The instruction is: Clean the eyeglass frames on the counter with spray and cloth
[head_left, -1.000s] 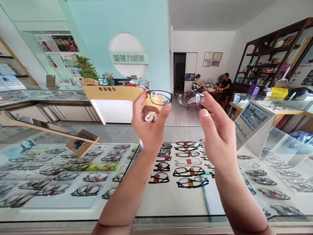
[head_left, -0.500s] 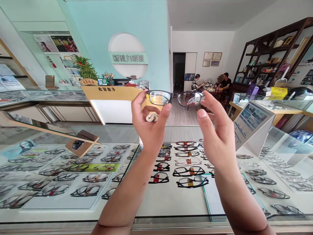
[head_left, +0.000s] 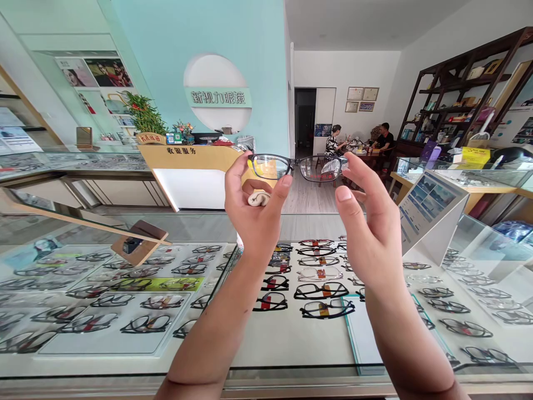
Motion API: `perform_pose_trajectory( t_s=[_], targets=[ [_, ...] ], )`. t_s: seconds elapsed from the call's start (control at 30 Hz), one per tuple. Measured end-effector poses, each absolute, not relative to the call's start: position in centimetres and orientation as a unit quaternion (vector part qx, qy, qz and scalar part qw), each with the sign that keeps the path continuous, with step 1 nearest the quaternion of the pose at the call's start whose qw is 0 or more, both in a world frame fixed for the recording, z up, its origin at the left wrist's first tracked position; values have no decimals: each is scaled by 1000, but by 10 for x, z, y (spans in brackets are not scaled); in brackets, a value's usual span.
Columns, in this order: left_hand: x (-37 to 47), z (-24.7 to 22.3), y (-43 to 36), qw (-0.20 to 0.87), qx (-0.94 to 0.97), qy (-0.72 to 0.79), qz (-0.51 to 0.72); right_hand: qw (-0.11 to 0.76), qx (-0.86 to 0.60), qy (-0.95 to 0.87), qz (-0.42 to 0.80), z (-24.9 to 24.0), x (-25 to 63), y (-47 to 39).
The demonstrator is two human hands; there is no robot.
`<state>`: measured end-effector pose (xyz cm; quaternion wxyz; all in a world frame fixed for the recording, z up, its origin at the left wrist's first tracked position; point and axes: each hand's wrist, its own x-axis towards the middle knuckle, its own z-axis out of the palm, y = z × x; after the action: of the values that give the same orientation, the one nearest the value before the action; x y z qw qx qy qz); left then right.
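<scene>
A pair of dark-framed eyeglasses (head_left: 295,161) is held up above the glass counter, its two clear lenses side by side. My left hand (head_left: 255,208) grips the frame at its left end, with the thumb near the lower inner edge of the left lens. A rolled whitish cloth (head_left: 259,198) is tucked in the curled fingers of that same hand. At the frame's right end, the fingers of my right hand (head_left: 368,222) hold the corner by the hinge, while the thumb stands apart below the lens. The temples are mostly hidden.
Under my arms, a glass display counter (head_left: 258,347) holds rows of eyeglasses. A tilted mirror (head_left: 75,208) on a wooden stand is at left, a sign board (head_left: 431,208) at right. Beyond are a cashier desk (head_left: 191,186) and two people seated at a table.
The right side of the eyeglasses has shifted very slightly left. Both hands keep their hold and nearly the same position.
</scene>
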<state>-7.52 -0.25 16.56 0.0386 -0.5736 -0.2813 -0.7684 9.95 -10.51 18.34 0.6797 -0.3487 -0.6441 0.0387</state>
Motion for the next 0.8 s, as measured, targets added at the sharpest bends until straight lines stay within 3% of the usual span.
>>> perform_pose_trajectory(
  t_s=[0.8],
  targets=[
    [-66,159,-12,167,-549,-287,-767,737,-336,-587,25,186,99,-82]
  ],
)
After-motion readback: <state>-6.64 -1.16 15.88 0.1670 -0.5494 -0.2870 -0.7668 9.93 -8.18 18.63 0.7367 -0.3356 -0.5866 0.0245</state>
